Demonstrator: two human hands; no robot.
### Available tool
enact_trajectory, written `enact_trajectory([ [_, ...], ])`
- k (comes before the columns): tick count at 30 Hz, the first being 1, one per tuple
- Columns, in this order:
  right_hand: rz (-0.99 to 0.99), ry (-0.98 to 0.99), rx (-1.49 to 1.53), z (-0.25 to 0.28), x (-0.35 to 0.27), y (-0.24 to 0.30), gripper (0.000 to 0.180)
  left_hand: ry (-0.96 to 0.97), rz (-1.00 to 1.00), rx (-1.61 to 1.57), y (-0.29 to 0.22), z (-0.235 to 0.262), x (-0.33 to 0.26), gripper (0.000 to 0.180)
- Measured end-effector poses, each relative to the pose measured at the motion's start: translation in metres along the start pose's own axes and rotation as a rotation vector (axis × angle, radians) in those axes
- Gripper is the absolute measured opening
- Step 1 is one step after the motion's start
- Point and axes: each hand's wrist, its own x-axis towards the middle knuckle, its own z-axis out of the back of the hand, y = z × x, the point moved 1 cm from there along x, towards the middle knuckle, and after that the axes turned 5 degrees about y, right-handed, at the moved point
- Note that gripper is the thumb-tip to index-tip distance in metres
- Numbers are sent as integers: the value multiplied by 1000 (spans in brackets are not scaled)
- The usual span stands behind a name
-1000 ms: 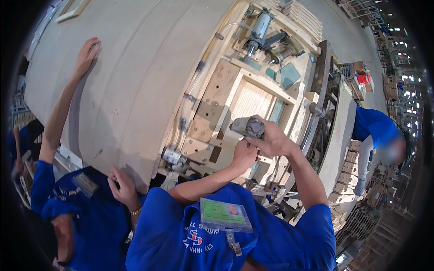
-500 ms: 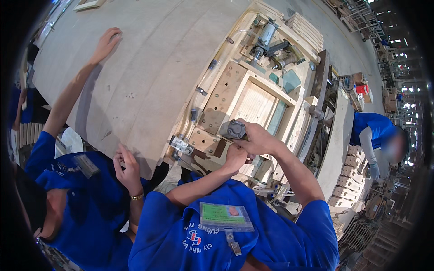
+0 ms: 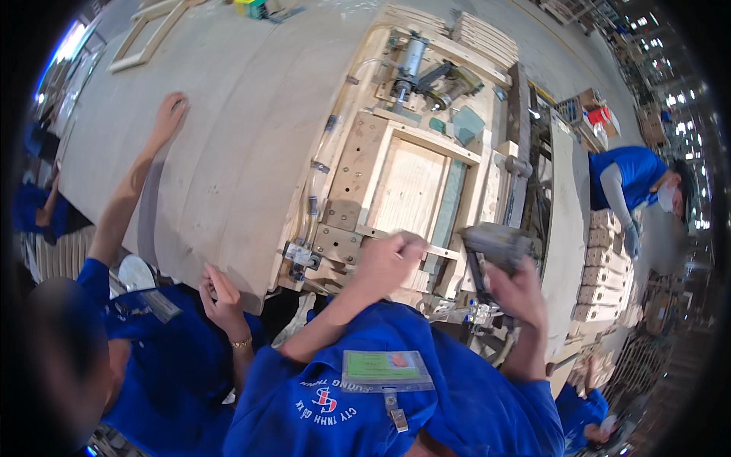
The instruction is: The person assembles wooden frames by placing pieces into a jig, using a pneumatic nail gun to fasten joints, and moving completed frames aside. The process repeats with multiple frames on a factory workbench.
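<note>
So the wooden frame [image 3: 435,144] is sitting inside a jig [image 3: 358,156] with drilled plates along its left side; I'd guess those plates and the timber around it are there to keep it square and stop it sliding. The right hand [image 3: 522,295] is out at about 5 o'clock from the frame, closed around the grip of a grey nailer-looking tool [image 3: 499,242]. The bulky body rides on top of the fist, which makes sense to me, since that grip puts most of the weight right over the wrist. Left hand [image 3: 387,264] is at 7 o'clock, over the frame's near end, fingers curled in. It's pretty smeared, so I can't tell if there's something small pinched in there or whether it touches the wood. Up at 12 o'clock there's a metal cylinder [image 3: 412,57], probably mounted there to push toward the frame, and a second air tool [image 3: 459,85] lies at 1 o'clock, likely parked there to be out of the way but reachable. Over at 9 o'clock is the big pale desk [image 3: 236,145], where a co-worker's arm stretches across, that hand [image 3: 170,113] at 10 o'clock, maybe just leaning. Their other hand [image 3: 221,293], at 8 o'clock, is held up loosely near the desk edge.
</note>
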Motion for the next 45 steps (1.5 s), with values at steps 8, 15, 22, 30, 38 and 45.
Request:
enact_trajectory([
  [8, -17, -796, -662, 148, -100, -167, 43, -500, 37, -117, 60, 94, -43, 32],
  [15, -325, -972, -841, 170, -96, -250, 61, -374, -110, 468, 44, 51, -58, 30],
  [22, -91, -1088, -970, 144, -104, -287, 59, -46, -483, 880, 8, -17, 1, 29],
  [30, 234, -422, 106, -33, -111, -227, 19, 371, -327, 1147, 62, -61, 64, 32],
  [38, 319, -561, 152, -38, -109, -222, 19, 497, -317, 1147, 59, -66, 80, 29],
  [45, 221, -638, 168, -31, -103, -227, 21, 605, -364, 1105, 27, -59, 92, 34],
])
